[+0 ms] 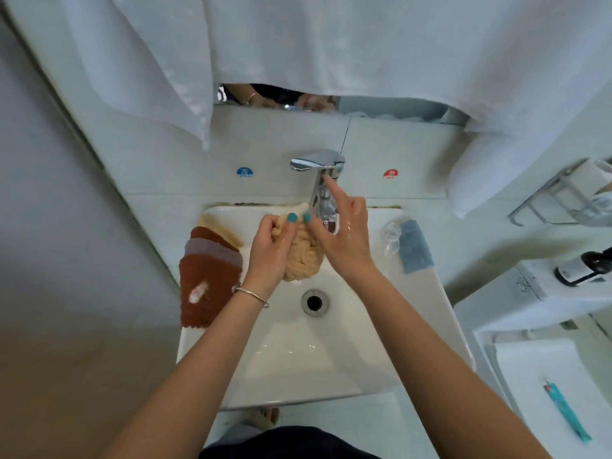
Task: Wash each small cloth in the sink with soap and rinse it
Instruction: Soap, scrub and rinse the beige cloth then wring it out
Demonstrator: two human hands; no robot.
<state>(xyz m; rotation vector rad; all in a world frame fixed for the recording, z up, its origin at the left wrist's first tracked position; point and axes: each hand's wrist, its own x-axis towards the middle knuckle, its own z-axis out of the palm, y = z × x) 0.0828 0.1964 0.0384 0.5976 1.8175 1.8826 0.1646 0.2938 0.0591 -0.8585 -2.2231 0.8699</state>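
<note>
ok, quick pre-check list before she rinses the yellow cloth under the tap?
1. Left hand grips yellow cloth: ok.
2. Cloth sits under the tap: ok.
3. Right hand on cloth, index finger against the tap: ok.
4. Water running: cannot tell.
5. Drain unblocked: ok.
6. Brown cloth waiting on the sink's left rim, clear of the basin: ok.
</note>
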